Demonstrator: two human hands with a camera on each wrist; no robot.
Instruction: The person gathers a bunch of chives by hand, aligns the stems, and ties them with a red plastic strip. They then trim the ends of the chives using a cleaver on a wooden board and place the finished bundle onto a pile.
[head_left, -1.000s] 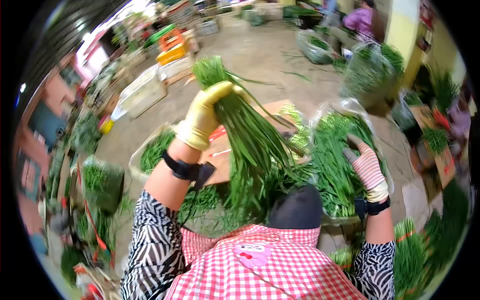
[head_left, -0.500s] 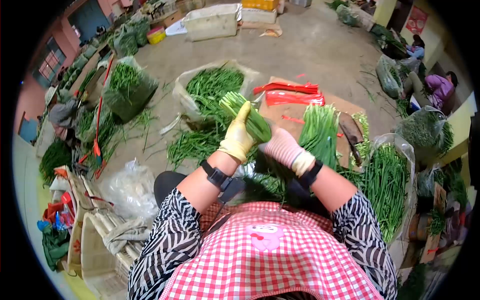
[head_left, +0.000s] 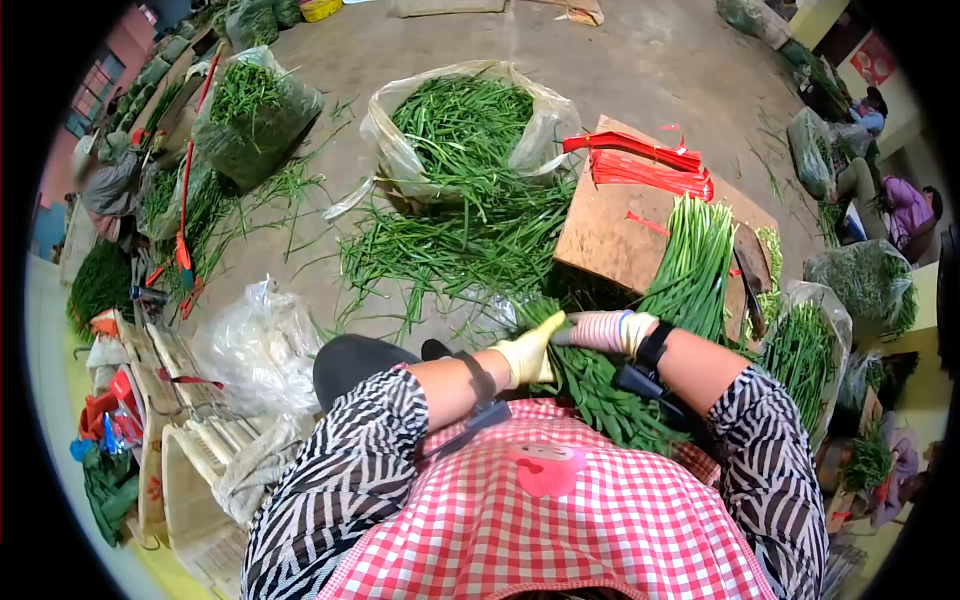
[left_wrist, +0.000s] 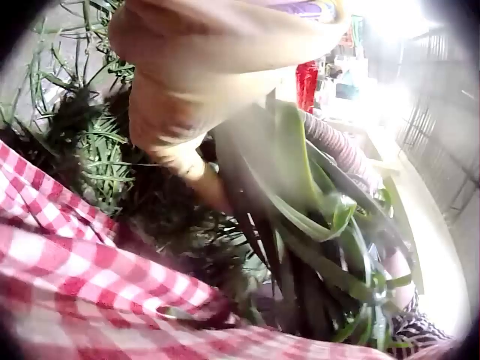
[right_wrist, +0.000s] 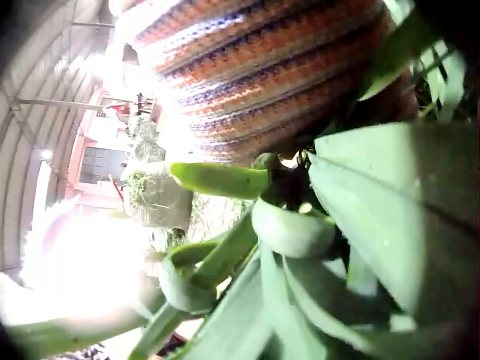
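Note:
Low over the lap, a bunch of garlic chives [head_left: 610, 398] hangs with its leaves toward the lower right in the head view. My left hand [head_left: 530, 352], in a pale yellow glove, grips it at the left. Close beside it, my right hand [head_left: 605, 332], in a striped knit glove, holds the same bunch from above. Leaves [left_wrist: 300, 225] spread down from the gloved fingers in the left wrist view. Folded and bent leaves [right_wrist: 292, 229] fill the space below the striped glove [right_wrist: 255, 82] in the right wrist view.
Ahead stands a wooden board [head_left: 600, 235] with red ties [head_left: 650, 175], a trimmed chive bundle [head_left: 690, 262] and a dark-bladed knife [head_left: 750, 275]. An open bag of chives [head_left: 375, 125] is behind loose leaves [head_left: 450, 245]. Another chive bag [head_left: 825, 365] sits right, clear plastic [head_left: 260, 355] left.
The right hand left the right-hand chive bag and joined the left hand on the bunch. Both hands then lowered the bunch from in front of the board to the lap. The head view tilted downward.

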